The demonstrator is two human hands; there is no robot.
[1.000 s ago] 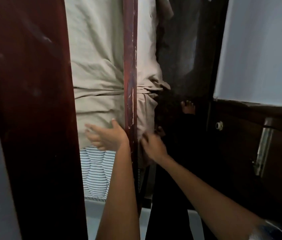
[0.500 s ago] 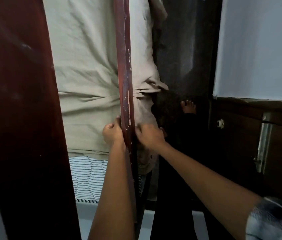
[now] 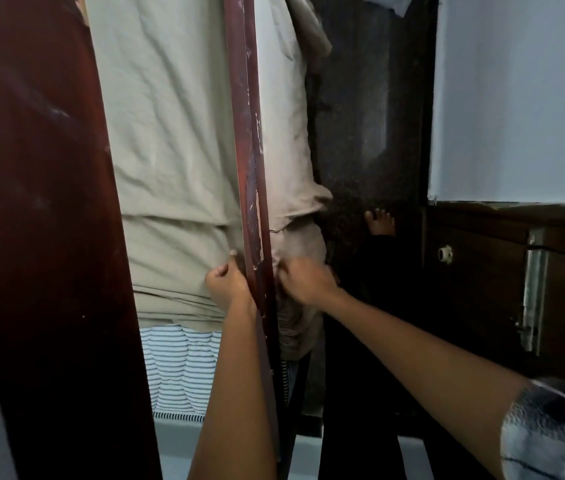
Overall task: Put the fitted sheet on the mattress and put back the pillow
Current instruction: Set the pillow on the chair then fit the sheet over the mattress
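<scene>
The left grip (image 3: 227,285) curls into the wrinkled beige sheet (image 3: 170,150), just left of a scuffed red-brown rail (image 3: 248,133). The right grip (image 3: 305,278) pinches the sheet's gathered edge on the rail's other side. The striped mattress (image 3: 180,368) shows below the sheet.

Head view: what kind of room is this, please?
Probably a bedroom, seen at a bed's edge: a beige sheet partly covers a striped mattress, beside a red-brown wooden bed rail.
</scene>
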